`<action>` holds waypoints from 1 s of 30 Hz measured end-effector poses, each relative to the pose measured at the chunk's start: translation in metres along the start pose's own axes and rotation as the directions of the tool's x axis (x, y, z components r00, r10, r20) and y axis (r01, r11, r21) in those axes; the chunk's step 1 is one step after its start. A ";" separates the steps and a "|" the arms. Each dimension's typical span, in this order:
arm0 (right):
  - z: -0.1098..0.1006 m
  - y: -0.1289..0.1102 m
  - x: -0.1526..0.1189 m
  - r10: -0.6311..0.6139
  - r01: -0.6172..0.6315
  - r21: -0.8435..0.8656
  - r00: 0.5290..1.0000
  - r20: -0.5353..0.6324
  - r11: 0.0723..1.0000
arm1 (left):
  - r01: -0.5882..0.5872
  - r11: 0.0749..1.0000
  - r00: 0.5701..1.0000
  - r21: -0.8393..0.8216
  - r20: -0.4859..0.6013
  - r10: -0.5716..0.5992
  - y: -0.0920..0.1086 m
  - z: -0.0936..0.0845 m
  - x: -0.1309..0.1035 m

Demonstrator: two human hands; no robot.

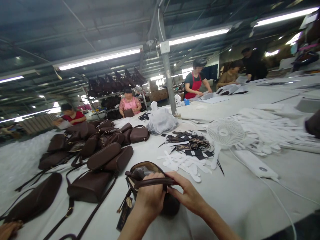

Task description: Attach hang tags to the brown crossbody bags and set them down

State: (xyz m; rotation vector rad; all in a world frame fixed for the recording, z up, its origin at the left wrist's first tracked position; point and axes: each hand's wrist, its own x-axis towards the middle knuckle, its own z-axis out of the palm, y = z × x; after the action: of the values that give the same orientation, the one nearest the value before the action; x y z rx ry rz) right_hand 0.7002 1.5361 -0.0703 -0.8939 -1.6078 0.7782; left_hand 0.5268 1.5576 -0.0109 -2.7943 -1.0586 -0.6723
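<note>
A dark brown handbag (171, 204) stands open on the pale table in front of me, its light lining and some clear plastic showing inside. My left hand (151, 195) reaches under the handle into the bag's mouth, fingers bent and their tips hidden; what they hold cannot be made out. My right hand (183, 191) pinches the bag's rim and handle end at the right, thumb outside. From the bag's left side hang a black tag (123, 216) with gold lettering and a small gold charm (129, 202).
Brown bags (100, 156) with straps pile up at left; another person's hand (11, 229) is at the lower left. Black tags (191, 145), white strips (185, 163), a white fan (226, 132) and its cable lie beyond and right. Several people work farther back.
</note>
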 end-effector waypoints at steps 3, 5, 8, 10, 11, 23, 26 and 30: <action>0.011 -0.006 0.004 -0.069 0.067 -0.016 0.989 -0.133 0.998 | -0.036 0.997 0.998 0.072 -0.055 0.040 0.000 0.005 -0.003; 0.015 -0.011 0.008 -0.090 0.088 -0.023 0.982 -0.169 0.996 | -0.025 0.996 0.997 0.082 -0.074 0.031 0.003 0.004 -0.003; 0.017 -0.010 0.011 -0.011 0.016 0.025 0.982 -0.191 1.000 | -0.027 0.994 0.999 0.103 -0.030 0.030 0.007 -0.003 0.001; 0.019 -0.005 0.009 0.110 -0.085 0.123 0.972 -0.206 0.989 | -0.048 0.993 0.999 0.110 0.014 0.047 0.009 -0.009 0.003; 0.020 -0.002 0.008 0.170 -0.134 0.177 0.962 -0.212 0.975 | -0.058 0.992 0.998 0.109 0.027 0.055 0.009 -0.011 0.004; 0.030 0.025 -0.024 0.197 -0.169 0.289 0.978 -0.071 0.942 | -0.164 0.981 0.978 0.104 -0.110 0.175 -0.007 -0.012 -0.012; 0.048 0.030 -0.023 0.080 -0.080 0.007 0.974 -0.211 0.997 | -0.154 0.986 0.973 0.057 -0.165 0.161 -0.004 -0.009 -0.011; 0.073 0.016 -0.004 0.106 -0.163 -0.123 0.922 -0.373 0.979 | -0.090 0.996 0.952 0.012 -0.292 0.090 0.002 -0.002 -0.011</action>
State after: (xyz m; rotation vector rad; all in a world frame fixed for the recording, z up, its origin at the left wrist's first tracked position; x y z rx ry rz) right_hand 0.6321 1.5376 -0.1005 -1.1948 -1.2957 0.5467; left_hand 0.5206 1.5492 -0.0139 -2.6145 -0.8690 -1.0343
